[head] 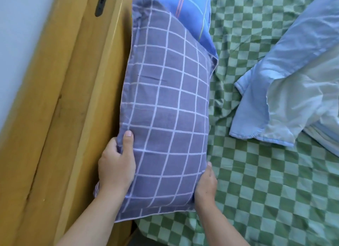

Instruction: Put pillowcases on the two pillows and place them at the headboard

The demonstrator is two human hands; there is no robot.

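Against the wooden headboard (60, 117) on the left, my left hand (115, 165) and right hand (206, 186) grip the near corners of the purple checked pillow (165, 108), thumbs on top, its far end overlapping the blue pillow (189, 12).

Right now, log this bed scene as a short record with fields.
setting: bed with green checked sheet, wooden headboard at left
grid pillow: purple-grey, cased, lying along the headboard
blue pillow: cased, beyond the grid pillow, partly under it
left hand: grips the grid pillow's headboard-side edge, thumb on top
right hand: holds its opposite edge near the corner
light blue bedding: crumpled at right
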